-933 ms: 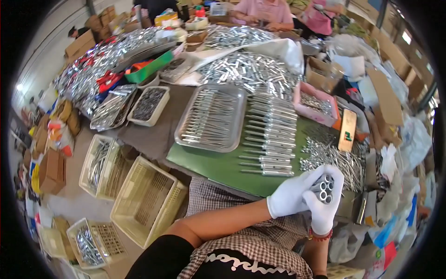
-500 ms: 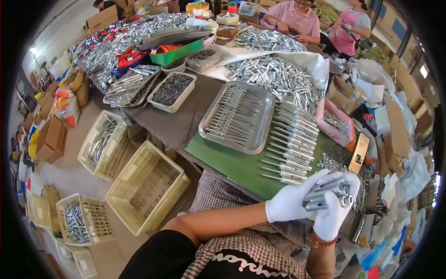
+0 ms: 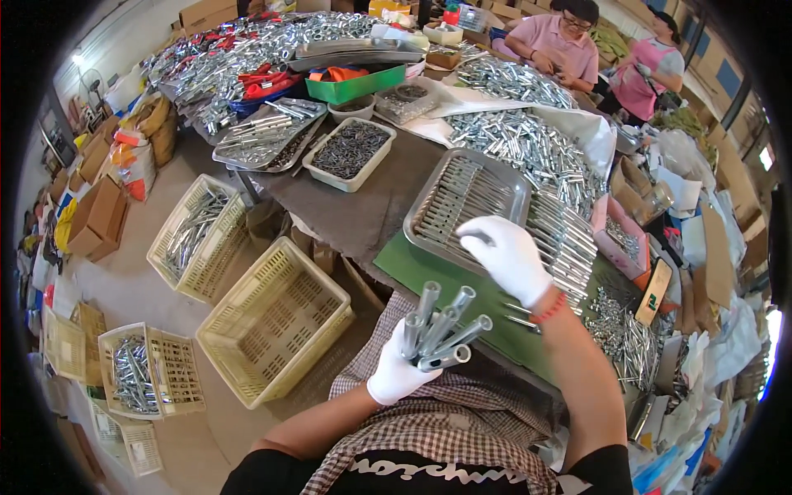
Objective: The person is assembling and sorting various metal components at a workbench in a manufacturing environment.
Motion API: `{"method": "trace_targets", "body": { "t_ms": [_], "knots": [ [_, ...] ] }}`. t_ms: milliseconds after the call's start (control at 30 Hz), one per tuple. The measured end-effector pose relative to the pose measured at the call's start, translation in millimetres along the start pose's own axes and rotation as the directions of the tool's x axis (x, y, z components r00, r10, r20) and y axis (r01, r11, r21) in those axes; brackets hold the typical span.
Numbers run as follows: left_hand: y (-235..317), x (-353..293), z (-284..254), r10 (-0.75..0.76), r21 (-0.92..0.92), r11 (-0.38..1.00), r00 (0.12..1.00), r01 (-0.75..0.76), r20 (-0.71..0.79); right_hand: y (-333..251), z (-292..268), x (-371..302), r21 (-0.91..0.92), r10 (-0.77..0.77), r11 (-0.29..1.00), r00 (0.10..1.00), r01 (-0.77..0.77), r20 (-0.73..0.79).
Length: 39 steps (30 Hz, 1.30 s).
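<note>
My left hand [image 3: 400, 369], in a white glove, is closed around several shiny hollow metal tubes [image 3: 437, 330]. Their open ends point up and to the right, over my checked apron. My right hand [image 3: 510, 257], gloved too, hovers at the near right edge of a steel tray [image 3: 417, 233]. Its finger and thumb are curved with a gap between them, and nothing shows in them. Slender metal rods [image 3: 462, 198] lie in rows in that tray. Right of it, a row of tubes with thin rods in them [image 3: 565, 239] rests on the green mat, partly behind my right hand.
A white tub of dark small parts [image 3: 351, 155] and a pink box [image 3: 620, 239] stand on the table. Loose metal tubes [image 3: 528, 144] are heaped behind the tray. Yellowed plastic crates [image 3: 276, 322] stand on the floor at left. Two people work across the table.
My hands have parted. The left has carried the tubes leftward over my lap; the right has let go of them and moved up to the tray. The view has shifted slightly.
</note>
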State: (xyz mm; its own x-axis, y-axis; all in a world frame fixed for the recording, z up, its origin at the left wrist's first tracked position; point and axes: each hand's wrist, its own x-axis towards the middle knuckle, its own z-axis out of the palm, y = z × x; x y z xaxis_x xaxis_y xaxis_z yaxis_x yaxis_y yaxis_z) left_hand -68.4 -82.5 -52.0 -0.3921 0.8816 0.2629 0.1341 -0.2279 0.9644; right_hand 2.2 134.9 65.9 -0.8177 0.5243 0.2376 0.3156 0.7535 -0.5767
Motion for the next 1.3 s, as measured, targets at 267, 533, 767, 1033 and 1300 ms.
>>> {"method": "trace_targets", "body": {
  "t_ms": [267,533,767,1033,1300],
  "knots": [
    [-12.8,-9.7,-25.0,0.019,0.036,0.999,0.986,-0.014,-0.165,15.0,21.0,54.4,-0.179,0.169,0.977,0.93,-0.115,0.325],
    [-5.3,0.4,-43.4,0.087,0.031,0.996,0.993,-0.084,-0.085,27.2,33.8,70.9,0.045,0.037,0.997,0.936,-0.056,0.349],
    [-8.8,8.4,-36.3,0.208,-0.562,0.82,0.972,-0.111,0.111,-2.8,14.0,47.7,0.502,0.188,0.833,0.972,-0.234,0.141],
    [7.4,-11.0,-46.3,0.069,-0.088,0.993,0.996,-0.074,-0.062,21.4,2.0,43.2,0.93,0.234,0.349,0.972,-0.114,0.031],
    [3.5,2.1,-31.4,0.114,-0.252,0.962,0.993,-0.102,0.033,-25.6,-31.1,-1.6,0.803,0.264,0.591,0.924,0.071,-0.276]
  ]
}}
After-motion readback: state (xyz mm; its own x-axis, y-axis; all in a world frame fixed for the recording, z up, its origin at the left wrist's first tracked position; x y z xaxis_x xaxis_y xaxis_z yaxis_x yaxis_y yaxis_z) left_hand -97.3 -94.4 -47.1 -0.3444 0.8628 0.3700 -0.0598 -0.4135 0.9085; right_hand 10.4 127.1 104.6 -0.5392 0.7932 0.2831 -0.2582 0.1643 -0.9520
